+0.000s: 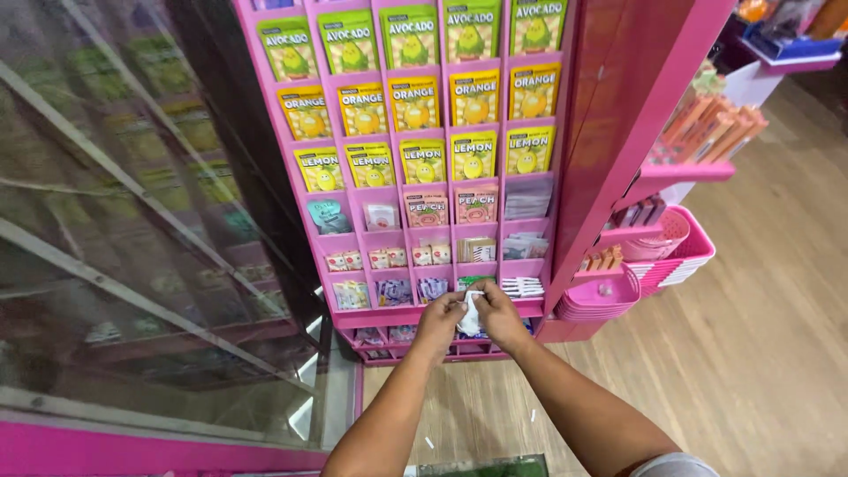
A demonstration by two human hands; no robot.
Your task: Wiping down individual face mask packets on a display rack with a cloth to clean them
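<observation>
A small white packet (472, 311) is pinched between both hands low in front of the pink display rack (565, 177). The left hand (441, 318) and right hand (499, 315) close together on it. Rows of green, orange and yellow sachets (420, 102) fill the pockets above; pink baskets (671, 252) are stacked to the right.

top row: green sachets (412, 37) in the pink rack (565, 132) | below: yellow-orange sachets (415, 103), then yellow sachets (423, 162) | mid: pink packets (427, 209) | lower pockets: small pale packets (431, 254) | my left hand (439, 320) and right hand (499, 314) pinch a small white packet (472, 311) at the bottom pockets
</observation>
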